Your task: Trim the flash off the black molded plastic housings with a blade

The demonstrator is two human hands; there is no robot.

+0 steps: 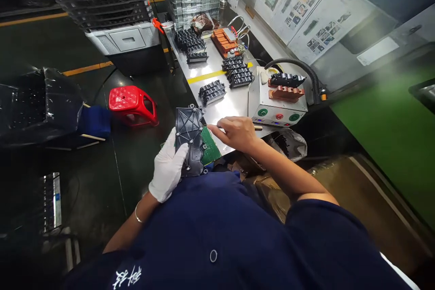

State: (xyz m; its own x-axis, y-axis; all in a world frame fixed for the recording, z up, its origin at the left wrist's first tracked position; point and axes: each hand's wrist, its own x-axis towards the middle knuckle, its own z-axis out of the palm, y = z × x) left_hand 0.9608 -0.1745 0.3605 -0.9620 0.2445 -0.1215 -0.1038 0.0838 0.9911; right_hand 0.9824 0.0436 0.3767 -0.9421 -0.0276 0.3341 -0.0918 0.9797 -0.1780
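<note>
In a white glove, my left hand (167,167) grips a flat black plastic cover (189,133) with ribs and screw bosses, holding it tilted in front of my body. My bare right hand (238,132) is closed at the cover's right edge, thumb and forefinger pinched. A thin dark tip shows between these fingers and the cover; its kind is too small to make out. Beneath the cover, a green mat (210,146) lies at the table's near corner. Close beyond my right hand is a short brown piece (258,128), partly hidden.
On the metal table (201,72) stand several rows of black moulded parts (212,91), an orange fixture (224,41) and a control box (277,104) with buttons. A red stool (132,105) is on the floor at left. An open bag (294,145) hangs below the table's right side.
</note>
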